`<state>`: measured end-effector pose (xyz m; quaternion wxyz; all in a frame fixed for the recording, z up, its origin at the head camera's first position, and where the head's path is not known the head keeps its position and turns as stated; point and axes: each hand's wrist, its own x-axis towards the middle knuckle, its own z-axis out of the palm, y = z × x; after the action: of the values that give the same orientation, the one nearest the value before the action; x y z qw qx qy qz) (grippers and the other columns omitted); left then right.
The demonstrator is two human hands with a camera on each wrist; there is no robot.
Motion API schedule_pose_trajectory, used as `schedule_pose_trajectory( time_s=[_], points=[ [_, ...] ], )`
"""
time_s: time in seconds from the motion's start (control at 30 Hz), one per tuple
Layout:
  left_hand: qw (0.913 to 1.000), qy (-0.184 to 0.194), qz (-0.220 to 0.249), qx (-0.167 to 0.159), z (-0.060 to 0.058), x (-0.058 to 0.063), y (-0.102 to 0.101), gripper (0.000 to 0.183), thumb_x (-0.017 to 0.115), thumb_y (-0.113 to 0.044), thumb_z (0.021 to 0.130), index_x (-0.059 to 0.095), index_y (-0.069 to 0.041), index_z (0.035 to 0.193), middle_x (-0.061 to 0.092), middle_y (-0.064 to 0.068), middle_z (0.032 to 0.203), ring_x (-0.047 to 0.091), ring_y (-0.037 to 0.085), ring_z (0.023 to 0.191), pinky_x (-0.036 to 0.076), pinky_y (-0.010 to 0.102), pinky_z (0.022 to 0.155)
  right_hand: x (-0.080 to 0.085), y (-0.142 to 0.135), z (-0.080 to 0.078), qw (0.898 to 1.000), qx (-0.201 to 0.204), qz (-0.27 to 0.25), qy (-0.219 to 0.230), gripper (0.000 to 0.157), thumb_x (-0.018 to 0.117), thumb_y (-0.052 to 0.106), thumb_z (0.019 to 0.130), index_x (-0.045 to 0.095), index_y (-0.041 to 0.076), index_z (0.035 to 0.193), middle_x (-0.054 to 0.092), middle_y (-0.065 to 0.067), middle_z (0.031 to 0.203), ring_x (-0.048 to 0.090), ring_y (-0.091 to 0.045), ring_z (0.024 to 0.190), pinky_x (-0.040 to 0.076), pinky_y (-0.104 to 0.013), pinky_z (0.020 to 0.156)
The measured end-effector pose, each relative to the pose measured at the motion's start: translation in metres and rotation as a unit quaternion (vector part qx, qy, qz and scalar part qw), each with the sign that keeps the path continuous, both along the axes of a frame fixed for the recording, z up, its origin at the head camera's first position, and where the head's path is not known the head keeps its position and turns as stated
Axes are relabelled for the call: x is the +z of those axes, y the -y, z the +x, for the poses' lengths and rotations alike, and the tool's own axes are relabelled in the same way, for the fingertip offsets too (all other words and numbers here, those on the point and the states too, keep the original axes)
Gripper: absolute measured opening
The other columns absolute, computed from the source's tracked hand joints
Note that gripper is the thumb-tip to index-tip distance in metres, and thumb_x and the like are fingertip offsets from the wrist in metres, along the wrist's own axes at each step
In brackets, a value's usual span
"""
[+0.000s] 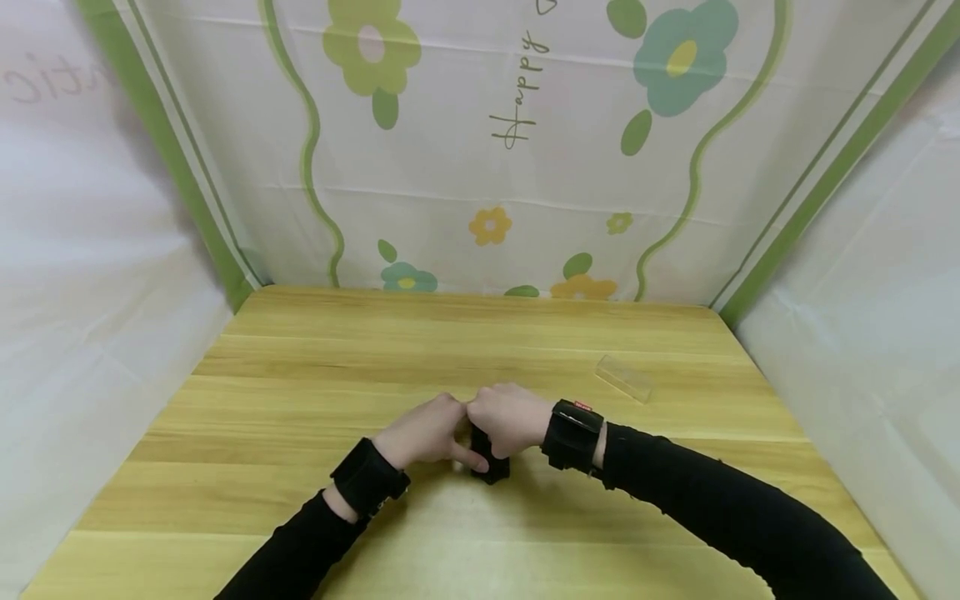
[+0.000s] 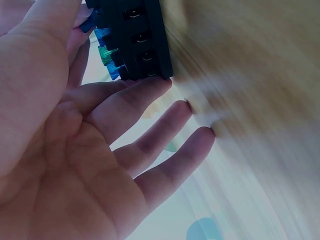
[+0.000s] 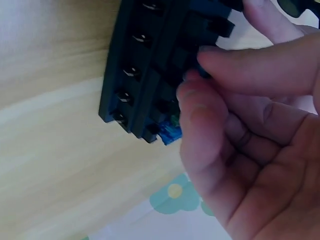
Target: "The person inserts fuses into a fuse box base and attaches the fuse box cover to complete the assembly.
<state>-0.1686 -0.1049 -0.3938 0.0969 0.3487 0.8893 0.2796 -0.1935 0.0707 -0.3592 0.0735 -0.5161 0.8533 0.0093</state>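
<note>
A matte black block (image 2: 132, 27), straight-edged and notched like a comb along one side, sat low over the middle of the tabletop (image 1: 337, 358), between the two hands. The right wrist view showed a row of five small openings in its side, each with a shiny glint. Glossy, see-through bits lined its notched edge: in the left wrist view, two blue bits (image 2: 114, 70) and one green bit (image 2: 106, 54).

The left hand (image 1: 435, 433) gripped the block between thumb and index finger, two other fingers stretched out straight and spread. The right hand (image 1: 517, 417) had thumb and index finger closed in a pinch at the notches, the other fingers curled in; what it held was mostly covered, but appeared to be a blue piece (image 2: 89, 24).

The tabletop had a pale, streaked wood grain. On it, beyond the right hand, lay one long, boxy, clear plastic piece (image 1: 624, 379). Two black wristbands (image 1: 572, 435) circled the wrists below two black sleeves (image 1: 720, 500). Behind hung a creased white cloth (image 1: 420, 167) printed with six flowers and two wavy green lines.
</note>
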Motion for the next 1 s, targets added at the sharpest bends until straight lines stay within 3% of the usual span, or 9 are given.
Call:
schedule_pose_trajectory(
  time_s=[0.17,0.3,0.57,0.73,1.0],
  points=[
    [1.0000,-0.004,-0.003,-0.002,0.000,0.000,0.000,0.044,0.077,-0.049,0.072,0.063,-0.015,0.095,0.057,0.003,0.073,0.038,0.005,0.061,0.034,0.018,0.059,-0.002,-0.002,-0.002,0.999,0.004,-0.020,0.030,0.026,0.077,0.017,0.075,0.053,0.017,0.065,0.030,0.009,0.052,0.027,-0.006,0.047,0.021,-0.019,0.044],
    [1.0000,-0.005,-0.006,0.001,0.000,-0.001,-0.001,0.042,0.077,-0.049,0.071,0.063,-0.014,0.090,0.058,0.002,0.073,0.039,0.005,0.061,0.035,0.018,0.057,0.000,-0.002,-0.002,0.999,0.010,-0.029,0.039,0.034,0.073,0.012,0.076,0.043,0.017,0.060,0.022,0.009,0.049,0.021,-0.006,0.046,0.017,-0.019,0.045],
    [0.9999,-0.013,-0.010,0.005,0.001,-0.002,-0.003,0.040,0.078,-0.051,0.070,0.065,-0.014,0.080,0.042,-0.007,0.060,0.035,0.004,0.053,0.030,0.017,0.050,0.003,0.000,0.002,0.999,-0.002,-0.016,0.036,0.021,0.081,0.026,0.073,0.066,0.012,0.077,0.041,0.010,0.057,0.035,-0.006,0.049,0.026,-0.018,0.045],
    [0.9997,-0.018,-0.014,0.002,0.002,-0.001,-0.004,0.039,0.077,-0.051,0.071,0.063,-0.014,0.075,0.034,-0.007,0.056,0.032,0.004,0.049,0.027,0.018,0.048,0.005,0.002,0.006,1.000,-0.015,-0.006,0.027,0.019,0.082,0.019,0.070,0.066,0.013,0.079,0.044,0.008,0.059,0.035,-0.008,0.051,0.028,-0.018,0.045],
    [0.9998,-0.015,-0.014,0.007,0.006,0.000,-0.005,0.043,0.077,-0.051,0.071,0.065,-0.011,0.082,0.035,-0.007,0.059,0.031,0.004,0.051,0.027,0.019,0.050,0.002,0.000,0.011,0.999,-0.032,0.002,0.014,0.021,0.082,0.024,0.071,0.066,0.014,0.080,0.044,0.008,0.060,0.035,-0.007,0.050,0.030,-0.017,0.044]
  ],
)
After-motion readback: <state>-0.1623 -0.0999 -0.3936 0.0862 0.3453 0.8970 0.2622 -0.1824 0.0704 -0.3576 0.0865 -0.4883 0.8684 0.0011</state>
